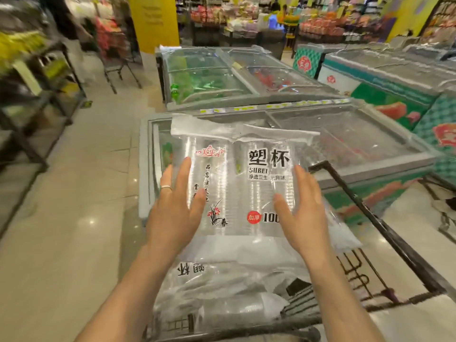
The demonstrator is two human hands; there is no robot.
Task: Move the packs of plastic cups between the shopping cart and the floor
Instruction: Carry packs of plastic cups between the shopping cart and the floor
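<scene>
A clear pack of plastic cups (240, 178) with black print is held up over the shopping cart (385, 233). My left hand (174, 208) lies on its left side with straight fingers, a ring on one finger. My right hand (302, 208) lies on its right side, fingers straight. The pack sits between the two palms. Below it, more packs of cups (222, 292) lie piled in the cart.
A glass-topped chest freezer (357, 141) stands right in front of the cart, with more freezers (209, 75) behind and to the right. An open tiled aisle (81, 193) runs along the left, beside dark metal racks (32, 99).
</scene>
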